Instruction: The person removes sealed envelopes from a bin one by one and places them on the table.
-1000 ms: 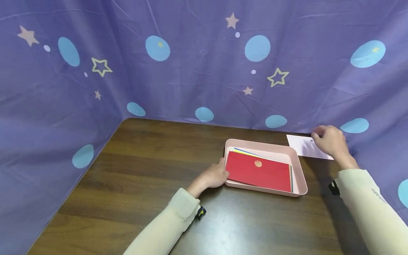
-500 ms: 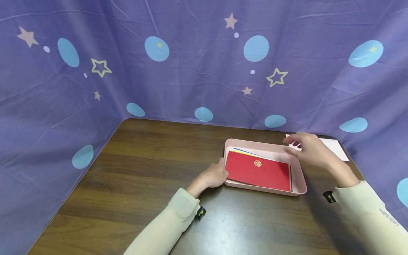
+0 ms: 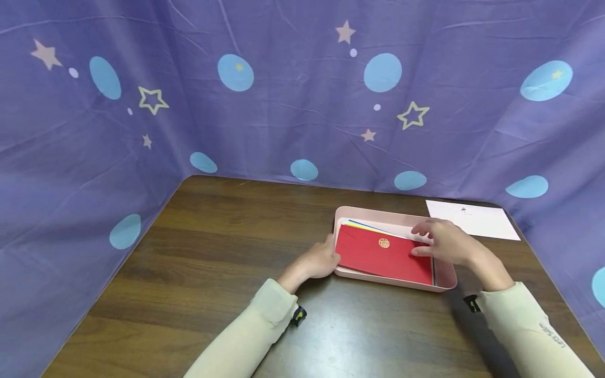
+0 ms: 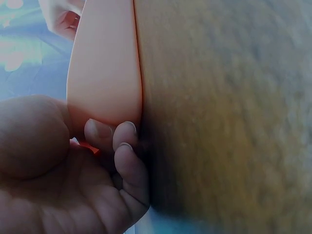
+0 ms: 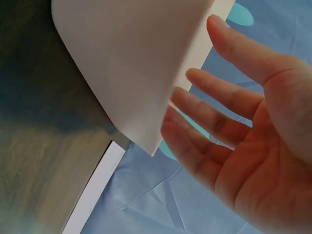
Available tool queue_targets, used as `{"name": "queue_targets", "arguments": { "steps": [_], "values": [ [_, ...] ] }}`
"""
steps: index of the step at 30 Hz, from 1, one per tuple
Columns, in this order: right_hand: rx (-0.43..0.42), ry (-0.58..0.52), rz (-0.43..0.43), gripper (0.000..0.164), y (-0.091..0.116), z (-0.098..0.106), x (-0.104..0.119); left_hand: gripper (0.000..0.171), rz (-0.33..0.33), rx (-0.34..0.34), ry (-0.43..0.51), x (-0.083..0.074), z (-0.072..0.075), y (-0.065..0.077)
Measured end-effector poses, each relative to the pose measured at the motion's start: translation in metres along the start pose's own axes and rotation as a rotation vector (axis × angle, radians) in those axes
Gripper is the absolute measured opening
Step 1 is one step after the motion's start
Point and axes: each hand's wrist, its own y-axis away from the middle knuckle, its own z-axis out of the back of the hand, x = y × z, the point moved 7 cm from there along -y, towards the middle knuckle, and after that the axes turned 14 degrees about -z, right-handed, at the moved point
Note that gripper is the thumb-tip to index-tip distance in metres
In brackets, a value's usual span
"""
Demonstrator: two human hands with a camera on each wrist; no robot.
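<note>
A pink tray point(image 3: 385, 213) lies on the table, holding a red envelope point(image 3: 368, 260) with a gold emblem on top of other coloured sheets. My left hand point(image 3: 314, 261) grips the tray's left end; in the left wrist view its thumb comes over the wall and its fingers point(image 4: 129, 165) curl against the outside. My right hand point(image 3: 446, 241) is over the tray's right end, fingertips over the red envelope. The right wrist view shows its fingers point(image 5: 214, 117) spread and loosely bent beside the tray wall point(image 5: 117, 63), with nothing held.
A white envelope point(image 3: 477, 219) with a small dark mark lies flat behind the tray at the table's back right corner. A purple curtain point(image 3: 302, 105) with stars and blue ovals hangs along the back and sides of the wooden table point(image 3: 227, 231).
My right hand has moved left and toward me, from above the white envelope to over the red envelope in the tray. My left hand has stayed at the tray's left end.
</note>
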Motion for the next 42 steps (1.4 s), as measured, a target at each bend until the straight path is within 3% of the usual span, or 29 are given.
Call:
{"name": "queue_targets", "arguments": {
  "steps": [6, 20, 31, 42],
  "values": [
    [0.039, 0.016, -0.058, 0.049, 0.006, -0.009, -0.004, 0.05, -0.001, 0.004, -0.007, -0.001, 0.0, -0.001],
    [-0.008, 0.045, -0.042, 0.041, 0.011, -0.01, 0.002, 0.047, 0.01, -0.006, -0.017, 0.002, 0.0, 0.001],
    [-0.035, -0.031, -0.071, 0.037, 0.011, -0.006, -0.003, 0.045, -0.006, -0.01, -0.012, 0.0, 0.0, 0.0],
    [-0.041, -0.146, -0.065, 0.027, 0.013, -0.001, -0.01, 0.054, -0.022, 0.0, 0.005, -0.001, 0.001, 0.001]
  ]
}}
